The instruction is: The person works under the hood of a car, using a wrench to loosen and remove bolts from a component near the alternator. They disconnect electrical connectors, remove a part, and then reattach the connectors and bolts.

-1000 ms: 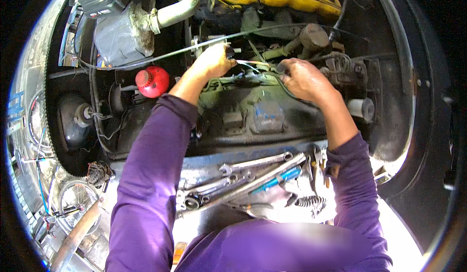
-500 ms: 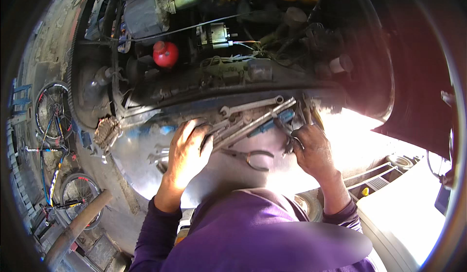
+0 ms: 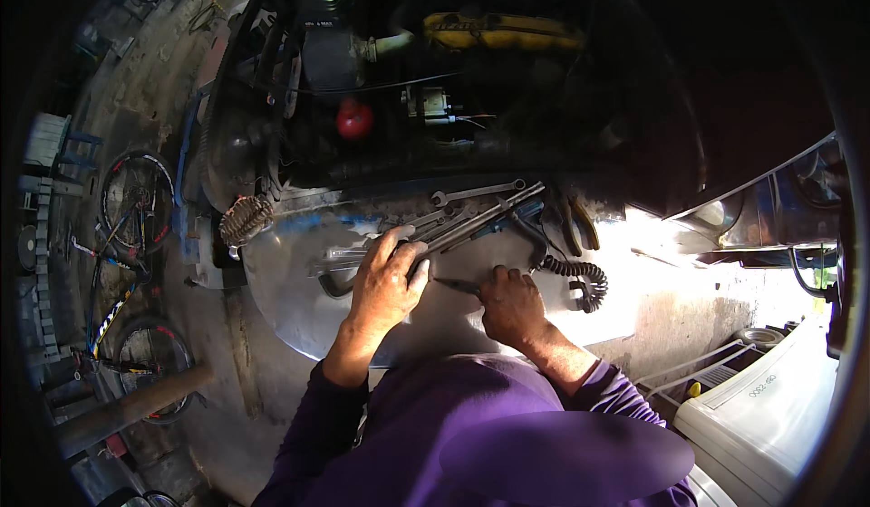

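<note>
My right hand is closed around a pair of pliers, and their dark, narrow jaws point left toward my other hand. My left hand has its fingers curled and thumb drawn in, beside the tip of the jaws; whatever is between the fingers is too small to make out. Just beyond it lie a combination wrench, long metal bars and a blue tool. Another pair of pliers rests farther right. Near my right hand is a black coiled cable.
The tools lie on a metal panel at the front of an open engine bay, which holds a red round container and a yellow part. Bundled material sits at the left corner. A bicycle stands left; a white case stands right.
My right hand has moved left and nearer to me, taking hold of the pliers that lay on the panel. The coiled cable now shows. My left hand has shifted slightly right.
</note>
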Demonstrator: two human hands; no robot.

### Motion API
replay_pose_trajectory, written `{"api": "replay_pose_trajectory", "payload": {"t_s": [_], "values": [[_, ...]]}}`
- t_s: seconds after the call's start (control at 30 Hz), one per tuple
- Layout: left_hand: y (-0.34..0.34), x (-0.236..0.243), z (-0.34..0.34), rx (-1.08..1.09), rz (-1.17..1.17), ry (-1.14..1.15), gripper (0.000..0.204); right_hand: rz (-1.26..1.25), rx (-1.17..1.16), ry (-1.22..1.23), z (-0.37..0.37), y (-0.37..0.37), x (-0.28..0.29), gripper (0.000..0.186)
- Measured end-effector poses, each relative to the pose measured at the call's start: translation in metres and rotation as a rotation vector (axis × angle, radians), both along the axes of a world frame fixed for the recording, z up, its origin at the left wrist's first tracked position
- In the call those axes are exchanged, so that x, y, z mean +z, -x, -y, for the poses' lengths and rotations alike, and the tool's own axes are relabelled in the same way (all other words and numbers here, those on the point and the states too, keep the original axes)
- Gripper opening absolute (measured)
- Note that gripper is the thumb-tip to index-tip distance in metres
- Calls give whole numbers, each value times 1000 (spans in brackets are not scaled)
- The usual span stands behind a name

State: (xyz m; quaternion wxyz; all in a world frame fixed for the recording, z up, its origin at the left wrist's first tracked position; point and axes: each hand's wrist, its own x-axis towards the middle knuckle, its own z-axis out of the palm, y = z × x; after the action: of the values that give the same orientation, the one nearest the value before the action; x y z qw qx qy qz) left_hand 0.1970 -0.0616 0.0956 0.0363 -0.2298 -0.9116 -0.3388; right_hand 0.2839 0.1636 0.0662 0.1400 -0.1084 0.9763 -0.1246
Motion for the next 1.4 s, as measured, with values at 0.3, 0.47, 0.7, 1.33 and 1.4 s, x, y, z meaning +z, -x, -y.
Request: {"api": "replay_pose_trajectory", "payload": {"t_s": [0.3, 0.47, 0.7, 1.33, 1.4], "values": [[122, 2, -28, 108, 254, -117, 32, 453, -676, 975, -109, 54, 57, 37], [243, -70, -102, -7, 285, 20, 36, -66, -478, 300, -154, 210, 10, 45], [349, -210, -194, -104, 395, 222, 26, 308, -434, 210, -161, 389, -122, 42], [360, -275, -214, 581, 863, -384, 38, 305, -526, 356, -167, 409, -186, 49], [351, -278, -214, 481, 682, -312, 34, 253, -467, 349, -163, 403, -187, 47]]}}
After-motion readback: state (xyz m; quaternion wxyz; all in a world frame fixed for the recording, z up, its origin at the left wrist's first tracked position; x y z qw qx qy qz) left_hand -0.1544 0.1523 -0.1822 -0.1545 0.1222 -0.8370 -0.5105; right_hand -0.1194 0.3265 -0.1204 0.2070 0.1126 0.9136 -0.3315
